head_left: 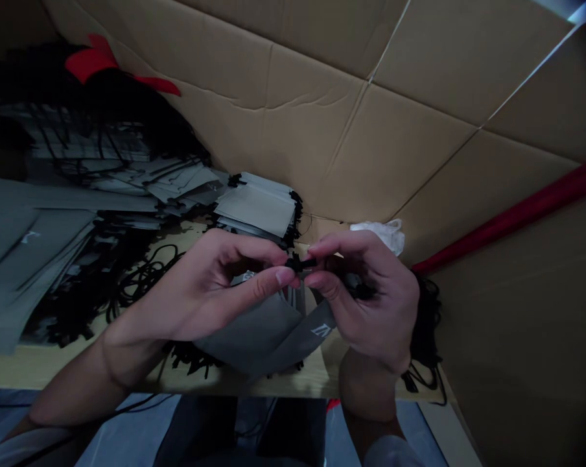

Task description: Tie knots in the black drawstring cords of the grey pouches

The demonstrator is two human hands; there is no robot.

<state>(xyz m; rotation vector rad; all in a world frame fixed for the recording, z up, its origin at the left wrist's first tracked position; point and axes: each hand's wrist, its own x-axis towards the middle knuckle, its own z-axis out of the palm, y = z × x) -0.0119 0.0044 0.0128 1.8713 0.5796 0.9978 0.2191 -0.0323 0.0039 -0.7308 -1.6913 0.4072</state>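
Observation:
Between my two hands is a short piece of black cord (299, 263), bunched like a knot. My left hand (225, 285) pinches its left side with thumb and forefinger. The right side is pinched by my right hand (371, 292), whose other fingers curl inward around something dark. Just below hangs a grey paper piece (258, 331) with white lettering, like a small bag or folder, partly hidden by the hands. Whether the cord is fastened to it, I cannot tell. More black cord ends (190, 360) stick out beneath the grey piece.
Stacked grey pieces with black cords (258, 207) stand behind my hands. Larger grey piles (11, 259) and a black bundle with a red strip (96, 61) fill the left. White plastic (383, 235) and black cords (426, 324) lie right. Cardboard walls (293, 104) enclose the wooden table (317, 383).

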